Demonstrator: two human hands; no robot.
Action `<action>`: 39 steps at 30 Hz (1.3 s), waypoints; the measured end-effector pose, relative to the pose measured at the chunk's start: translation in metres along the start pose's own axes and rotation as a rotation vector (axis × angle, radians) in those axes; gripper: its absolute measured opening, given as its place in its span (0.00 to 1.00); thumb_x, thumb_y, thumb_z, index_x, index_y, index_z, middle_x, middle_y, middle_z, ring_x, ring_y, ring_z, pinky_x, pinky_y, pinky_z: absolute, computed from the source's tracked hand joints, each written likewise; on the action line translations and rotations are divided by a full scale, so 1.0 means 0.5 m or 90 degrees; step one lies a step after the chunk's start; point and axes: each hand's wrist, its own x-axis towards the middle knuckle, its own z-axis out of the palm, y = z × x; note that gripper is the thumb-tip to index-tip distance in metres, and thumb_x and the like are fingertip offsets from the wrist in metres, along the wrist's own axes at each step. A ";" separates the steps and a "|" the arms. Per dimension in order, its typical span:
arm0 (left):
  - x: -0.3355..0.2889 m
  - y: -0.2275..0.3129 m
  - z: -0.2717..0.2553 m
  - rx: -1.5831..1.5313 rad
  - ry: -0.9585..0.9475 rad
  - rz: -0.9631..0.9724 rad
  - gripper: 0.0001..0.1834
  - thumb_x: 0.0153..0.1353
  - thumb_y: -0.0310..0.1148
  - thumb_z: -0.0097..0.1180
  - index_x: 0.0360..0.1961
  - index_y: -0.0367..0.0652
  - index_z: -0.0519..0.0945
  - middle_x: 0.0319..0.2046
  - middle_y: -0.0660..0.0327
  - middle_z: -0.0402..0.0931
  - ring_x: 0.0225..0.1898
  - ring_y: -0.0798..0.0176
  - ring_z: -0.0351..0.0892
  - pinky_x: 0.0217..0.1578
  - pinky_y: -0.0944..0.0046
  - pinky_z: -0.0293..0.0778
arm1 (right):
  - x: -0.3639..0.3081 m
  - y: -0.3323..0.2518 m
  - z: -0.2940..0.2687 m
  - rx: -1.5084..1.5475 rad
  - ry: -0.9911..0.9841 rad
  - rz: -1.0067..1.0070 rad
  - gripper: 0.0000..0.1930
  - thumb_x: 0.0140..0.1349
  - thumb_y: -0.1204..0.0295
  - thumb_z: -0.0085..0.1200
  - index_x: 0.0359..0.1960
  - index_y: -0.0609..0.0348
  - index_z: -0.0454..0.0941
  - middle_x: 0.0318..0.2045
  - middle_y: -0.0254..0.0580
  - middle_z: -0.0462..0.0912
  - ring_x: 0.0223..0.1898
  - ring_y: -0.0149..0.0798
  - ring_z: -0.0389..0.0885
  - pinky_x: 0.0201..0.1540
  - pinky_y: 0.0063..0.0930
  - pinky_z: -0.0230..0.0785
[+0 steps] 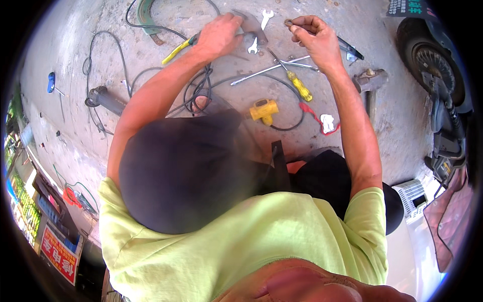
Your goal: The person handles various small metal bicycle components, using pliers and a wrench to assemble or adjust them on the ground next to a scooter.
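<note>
Landmark: yellow screwdriver (300, 86) on the grey floor (402, 141); small brown ring (288, 22) is beyond the screwdriver's tip, in the right hand (317, 39); right fingers pinch its rim, thumb against index; left hand (220, 36) is beyond and left of the screwdriver, fingers bent beside a dark metal piece (259, 36), contact hidden, can't tell if gripping; one pale wrench head (266, 19) beyond the screwdriver's tip, steel rod (251, 76) across its shaft, yellow-handled pliers (176, 51) well left of it; ring looks metal, so probably light, stiff, not fragile, maybe gritty, easy to drop; best held by the outer rim, fingertip pinch, hole kept clear.
</note>
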 end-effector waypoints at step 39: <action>-0.048 0.085 -0.119 -0.926 -0.094 -0.172 0.10 0.66 0.30 0.61 0.45 0.36 0.80 0.40 0.56 0.83 0.37 0.62 0.82 0.42 0.62 0.79 | -0.036 -0.090 0.053 0.012 -0.066 -0.118 0.13 0.64 0.72 0.63 0.47 0.64 0.82 0.40 0.37 0.87 0.40 0.27 0.84 0.46 0.23 0.78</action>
